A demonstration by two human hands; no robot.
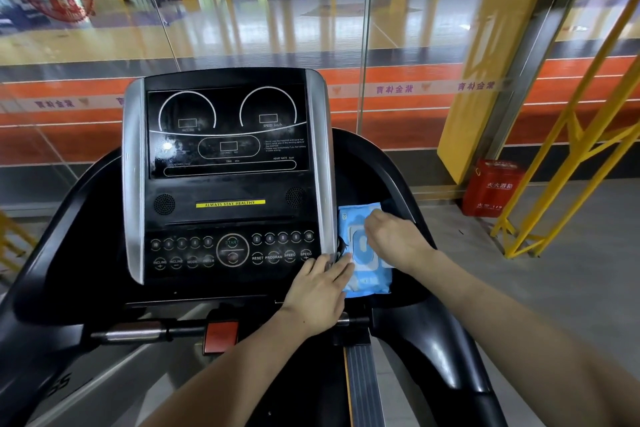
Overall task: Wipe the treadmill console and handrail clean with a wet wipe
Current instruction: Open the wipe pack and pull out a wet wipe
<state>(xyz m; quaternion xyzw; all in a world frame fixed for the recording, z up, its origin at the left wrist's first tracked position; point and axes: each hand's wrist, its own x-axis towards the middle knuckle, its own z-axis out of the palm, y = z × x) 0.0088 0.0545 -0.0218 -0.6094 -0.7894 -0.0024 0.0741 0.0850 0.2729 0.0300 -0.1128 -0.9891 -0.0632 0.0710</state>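
The blue wet wipe pack [367, 253] is being handled by both hands, which are being kept close together but not touching. The left hand [320, 291] is being laid flat, fingers nearly straight, with its fingertips being pressed on the pack's near left edge beside the silver trim of the treadmill console [227, 180]. The right hand [394, 241] is being held over the pack's upper half with its fingers curled down toward the white flap; whether a wipe is being pinched cannot be told, since the fingertips are being hidden by the hand itself. The pack is being supported flat in the black side tray just right of the console's button panel, below the speaker grille. The right handrail [446, 333] is being seen curving down past the tray, and a red safety clip [221, 336] is being seen on the crossbar below the console. Beyond, a red fire-extinguisher box [491, 189] is being seen on the floor beside a yellow metal frame [568, 156].
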